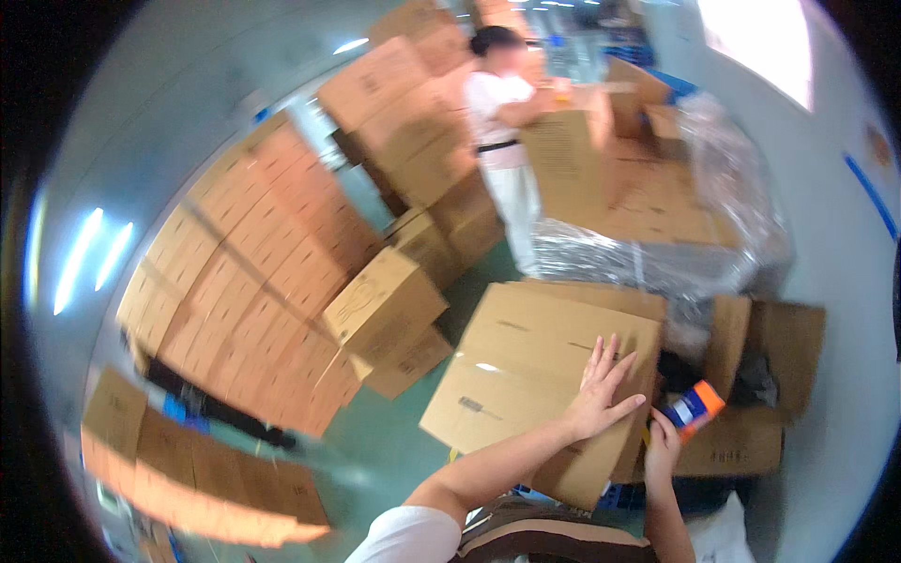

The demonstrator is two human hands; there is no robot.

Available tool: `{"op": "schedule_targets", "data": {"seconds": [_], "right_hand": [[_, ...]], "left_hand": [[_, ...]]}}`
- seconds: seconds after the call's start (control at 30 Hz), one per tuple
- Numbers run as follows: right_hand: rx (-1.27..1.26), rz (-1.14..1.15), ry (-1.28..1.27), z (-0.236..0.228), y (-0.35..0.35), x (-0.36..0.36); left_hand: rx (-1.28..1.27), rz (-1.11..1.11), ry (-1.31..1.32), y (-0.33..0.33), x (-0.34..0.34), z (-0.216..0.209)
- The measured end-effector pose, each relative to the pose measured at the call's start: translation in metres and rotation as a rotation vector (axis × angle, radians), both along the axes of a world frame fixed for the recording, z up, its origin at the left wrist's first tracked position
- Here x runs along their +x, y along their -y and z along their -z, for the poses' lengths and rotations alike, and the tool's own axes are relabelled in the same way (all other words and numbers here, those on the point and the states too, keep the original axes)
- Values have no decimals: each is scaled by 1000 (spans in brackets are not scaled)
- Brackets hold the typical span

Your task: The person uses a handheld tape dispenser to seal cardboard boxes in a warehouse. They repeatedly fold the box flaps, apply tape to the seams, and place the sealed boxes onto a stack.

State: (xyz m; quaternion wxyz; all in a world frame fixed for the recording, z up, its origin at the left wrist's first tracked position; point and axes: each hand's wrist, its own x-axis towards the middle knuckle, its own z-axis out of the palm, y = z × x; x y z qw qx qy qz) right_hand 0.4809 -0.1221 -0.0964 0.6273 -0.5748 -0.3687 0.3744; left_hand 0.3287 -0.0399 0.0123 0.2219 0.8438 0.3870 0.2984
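This is a warehouse or packing hall. Tall stacks of brown rectangular cardboard cartons (267, 235) and crinkled clear plastic wrapping (727, 159) show it.

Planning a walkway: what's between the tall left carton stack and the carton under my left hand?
Green floor and two cartons, in the head view.

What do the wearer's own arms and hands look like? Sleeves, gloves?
Left hand and right hand: no gloves. Left forearm: bare below a short white sleeve. Right forearm: bare, no sleeve in view. No watch visible.
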Motion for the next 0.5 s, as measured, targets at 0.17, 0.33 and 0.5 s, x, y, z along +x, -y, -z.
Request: {"op": "schedule_targets", "data": {"seconds": [0.17,0.33,0.5], "right_hand": [[-20,-282,100,-49,31,-13],[-138,-305,288,-81,28,-42],[106,-329,472,-120,15,-87]], "left_hand": [[242,-951,-363,-30,-137,-18],[-525,-845,-256,-19,-221,-18],[-447,-970,35,29,-284,-14]]}}
